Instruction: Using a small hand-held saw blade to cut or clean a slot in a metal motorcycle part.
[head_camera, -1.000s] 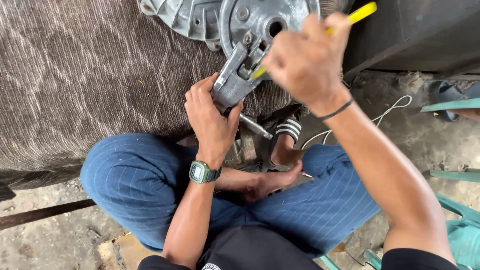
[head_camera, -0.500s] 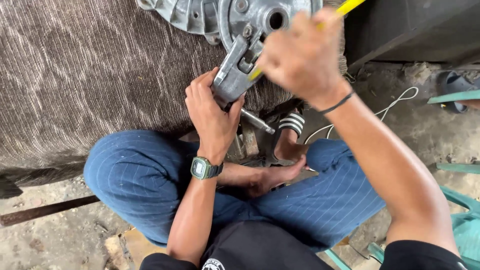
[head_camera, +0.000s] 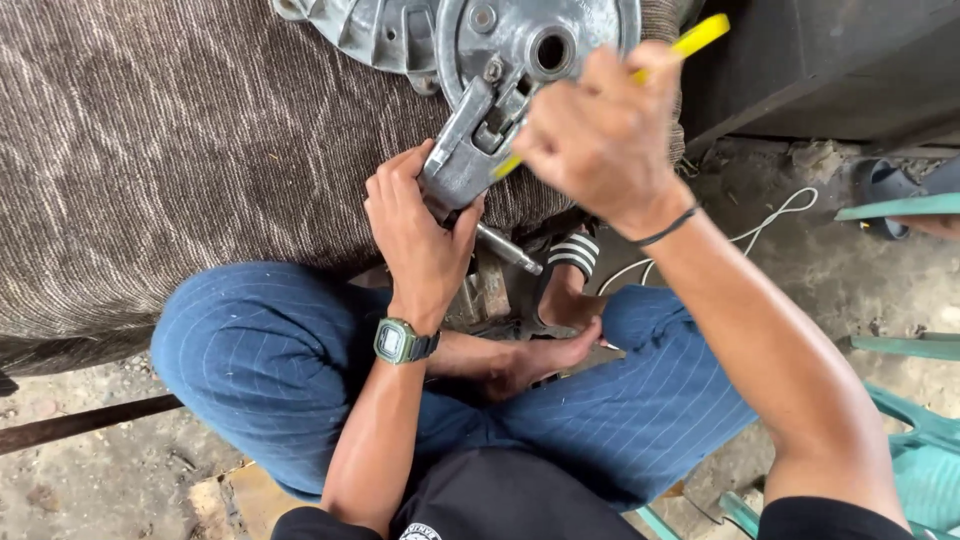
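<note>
On the left a coarse brown woven cloth (head_camera: 180, 140) drapes over the raised surface in front of the seated person, and the work sits at its right-hand end. The left hand (head_camera: 420, 235) reaches up from below, its fingers (head_camera: 392, 185) curled around the lower end of a grey cast-metal lever arm (head_camera: 462, 150), gripping it firmly from underneath. That arm runs on a slant, from the hand up and to the right, where it joins the round grey metal hub plate (head_camera: 530, 40) lying on the cloth, a dark hole near its middle. A thin steel rod (head_camera: 508, 250) pokes out below the left hand, pointing down and right. Further right, the right hand (head_camera: 605, 135) is clenched on a yellow-handled tool (head_camera: 700, 35), whose long axis also slants, its tip aimed down and left into the joint between arm and plate. So the joint lies up and right of the left hand, just left of the right, which is nearer.
</note>
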